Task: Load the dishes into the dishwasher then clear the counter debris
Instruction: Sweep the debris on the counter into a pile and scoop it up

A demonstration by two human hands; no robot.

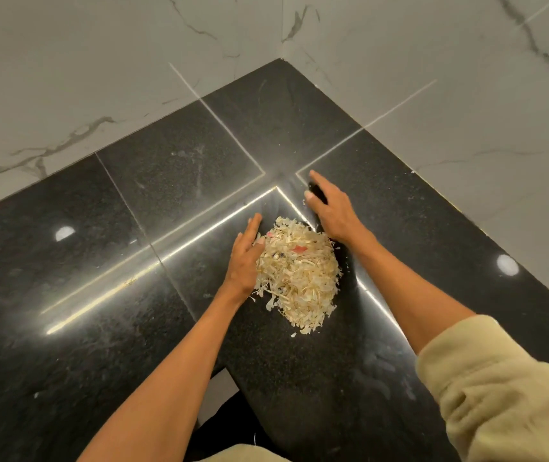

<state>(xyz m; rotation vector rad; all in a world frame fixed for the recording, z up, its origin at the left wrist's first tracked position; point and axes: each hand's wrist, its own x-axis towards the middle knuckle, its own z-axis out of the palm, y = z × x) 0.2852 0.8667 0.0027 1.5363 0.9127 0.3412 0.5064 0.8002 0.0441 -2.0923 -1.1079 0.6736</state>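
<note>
Pale shredded peelings with red bits (298, 275), heaped mid-desk (133, 261), left hand (245, 258) flat-fingered against heap, right hand (331, 211) spread, holding nothing

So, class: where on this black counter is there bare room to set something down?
Bare: the counter left of the left hand, the corner by the marble walls, and the stretch right of the right hand. Crowded: between the hands, where the pile of peelings lies.

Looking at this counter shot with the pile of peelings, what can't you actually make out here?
- Head view: the dishwasher and dishes lie outside the frame.
- What the pile of peelings is made of; pieces too small, including a red scrap.
- The right hand palm and the counter beneath it are hidden by the hand itself.
- The left hand palm faces the pile, so contact is unclear.
</note>
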